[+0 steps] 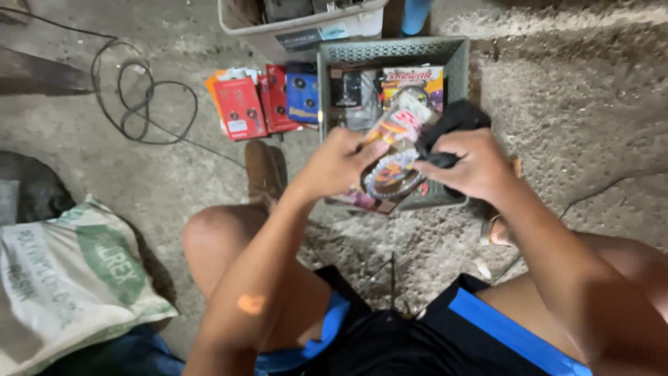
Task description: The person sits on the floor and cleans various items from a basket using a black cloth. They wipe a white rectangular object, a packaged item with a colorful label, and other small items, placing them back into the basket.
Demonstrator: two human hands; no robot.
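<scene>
I see both forearms reaching forward from the knees, hands meeting over a grey crate [327, 76]. Left hand [337, 161] has its fingers curled narrow, thumb and fingertips pinching the left edge of a clear packet [392, 150] — a glossy plastic sleeve with a ringed metal sprocket showing through, printed card in orange and red behind it. Right hand [470, 163] is knuckles-up, fingers closed on a black cloth [459, 115] and on the packet's right edge; the cloth bunches out beyond the knuckles. The packet lies between the two sets of fingertips, tilted, just above the crate's near rim.

Beyond the fingers: more packets inside the crate, its walls perforated plastic. Left of the left fingers, red boxes [240, 108] and a blue one fanned on rough concrete. A black cable [142, 104] loops further left. A woven sack [69, 278] slumps beside the left knee — white with green print.
</scene>
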